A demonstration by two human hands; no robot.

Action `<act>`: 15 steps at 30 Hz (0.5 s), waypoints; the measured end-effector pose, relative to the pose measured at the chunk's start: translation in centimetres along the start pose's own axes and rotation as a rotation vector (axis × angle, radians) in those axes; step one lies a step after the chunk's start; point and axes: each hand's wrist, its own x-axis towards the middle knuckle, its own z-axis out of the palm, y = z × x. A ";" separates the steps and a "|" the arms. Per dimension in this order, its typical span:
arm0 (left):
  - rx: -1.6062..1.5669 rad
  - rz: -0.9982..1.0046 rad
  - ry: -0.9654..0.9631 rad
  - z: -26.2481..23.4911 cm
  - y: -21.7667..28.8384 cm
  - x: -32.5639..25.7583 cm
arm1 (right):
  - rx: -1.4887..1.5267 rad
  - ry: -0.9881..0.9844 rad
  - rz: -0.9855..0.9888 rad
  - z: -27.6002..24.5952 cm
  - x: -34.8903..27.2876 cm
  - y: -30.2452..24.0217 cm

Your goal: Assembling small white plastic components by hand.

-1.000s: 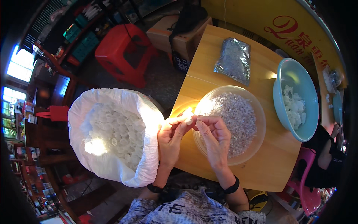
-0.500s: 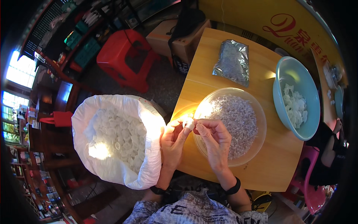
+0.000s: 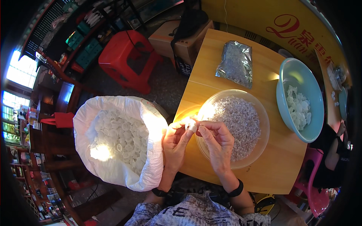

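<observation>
Between the thumb and fingers of my left hand (image 3: pixel 174 146) is a small white ring-shaped plastic piece (image 3: pixel 192 127). My right hand (image 3: pixel 218 146) pinches close beside it, fingertips touching or nearly touching the piece; whatever it grips is too small to make out. Both hands are over the near left rim of a clear round tub (image 3: pixel 265 145) full of tiny transparent plastic bits (image 3: pixel 241 126). To the left of my left hand, a white woven sack (image 3: pixel 88 165) stands open, holding many similar white rings (image 3: pixel 126 137). Bright sunlight washes out part of my left fingers.
A light blue basin (image 3: pixel 283 101) with white plastic pieces (image 3: pixel 298 107) stands at the table's right. A silvery clear bag (image 3: pixel 235 64) lies at the back of the wooden table (image 3: pixel 200 71). Beyond are a red stool (image 3: pixel 126 56) and cardboard box (image 3: pixel 162 35). A person sits near a pink chair (image 3: pixel 315 188).
The white ring piece has tilted slightly in my left fingers. Both hands otherwise keep nearly the same place.
</observation>
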 end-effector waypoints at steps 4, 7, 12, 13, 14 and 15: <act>0.009 -0.007 -0.008 -0.3 -0.2 -0.1 | -0.009 0.001 0.009 -0.1 -0.1 0.0; 0.003 -0.012 0.008 0.1 0.0 0.0 | -0.012 -0.001 -0.002 -0.1 0.0 0.0; 0.040 0.049 -0.030 -0.7 -0.4 0.1 | 0.003 0.008 0.040 -0.1 0.1 0.1; 0.062 0.059 -0.050 -0.8 -0.5 0.1 | 0.025 0.009 0.054 -0.1 0.1 0.1; 0.061 0.059 -0.050 -0.8 -0.5 0.1 | 0.046 0.011 0.067 0.0 0.1 0.1; 0.042 0.079 -0.059 -0.7 -0.5 0.1 | 0.046 0.011 0.068 0.0 0.0 0.0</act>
